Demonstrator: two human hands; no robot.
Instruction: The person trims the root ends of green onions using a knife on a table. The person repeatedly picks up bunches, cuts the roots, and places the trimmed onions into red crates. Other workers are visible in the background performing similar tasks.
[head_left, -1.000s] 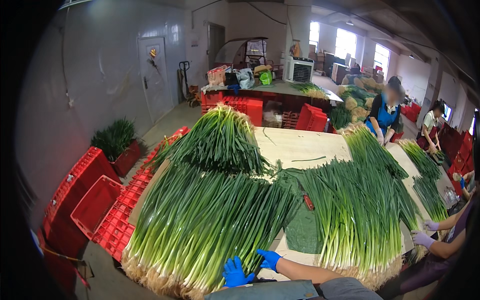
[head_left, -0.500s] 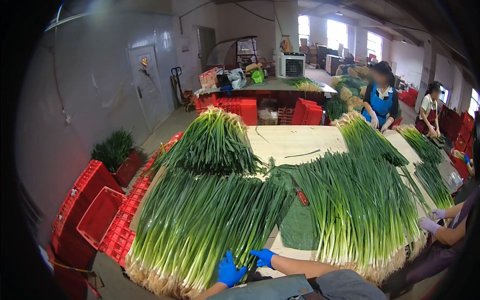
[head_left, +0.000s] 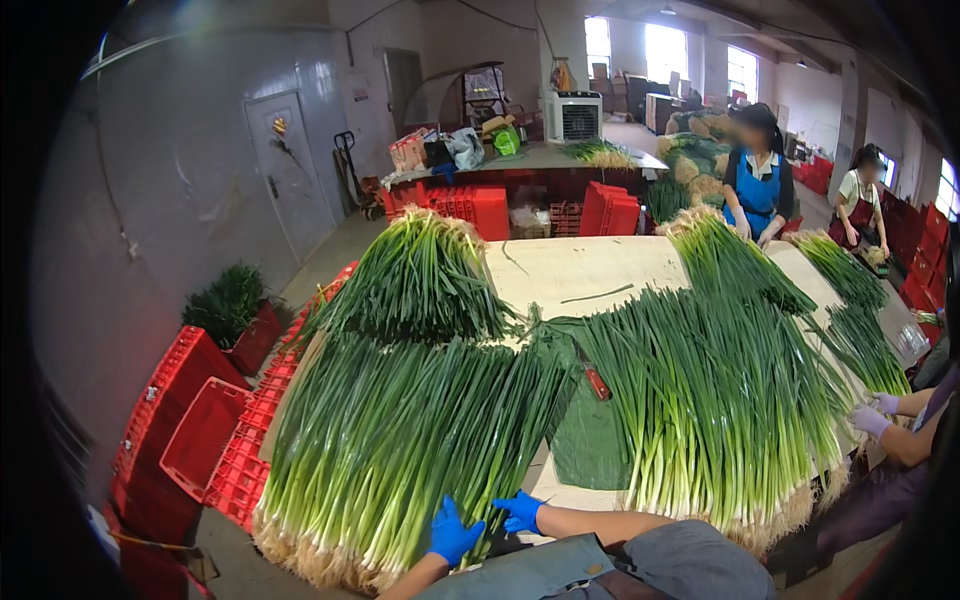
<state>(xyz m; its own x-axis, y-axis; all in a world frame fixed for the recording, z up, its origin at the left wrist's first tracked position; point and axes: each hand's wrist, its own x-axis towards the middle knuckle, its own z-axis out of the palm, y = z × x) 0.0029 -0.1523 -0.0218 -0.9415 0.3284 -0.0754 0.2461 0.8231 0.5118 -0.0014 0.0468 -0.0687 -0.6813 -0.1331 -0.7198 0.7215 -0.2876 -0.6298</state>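
My left hand (head_left: pixel 452 535), in a blue glove, has its fingers apart on the near edge of a wide layer of green onions (head_left: pixel 400 445), roots toward me. My right hand (head_left: pixel 517 513), also blue-gloved, lies at this layer's right edge, fingers outstretched. Another broad layer of green onions (head_left: pixel 720 430) lies to the right, with a green sheet (head_left: pixel 585 450) between the layers and a red-handled knife (head_left: pixel 598 383) on it. A heap of green onions (head_left: pixel 410 270) sits behind the left layer on the pale board (head_left: pixel 560 265).
Red crates (head_left: pixel 165 420) line the left side. Two workers (head_left: pixel 755 185) (head_left: pixel 860 210) stand at the back right; another worker's lilac-gloved hands (head_left: pixel 872 420) are at the right. A rear table (head_left: pixel 540 155) carries bags and an air cooler (head_left: pixel 575 120).
My left hand has moved a little left and upward along the onions. My right hand has shifted slightly left. The worker in blue stands more upright. The whole view has shifted somewhat.
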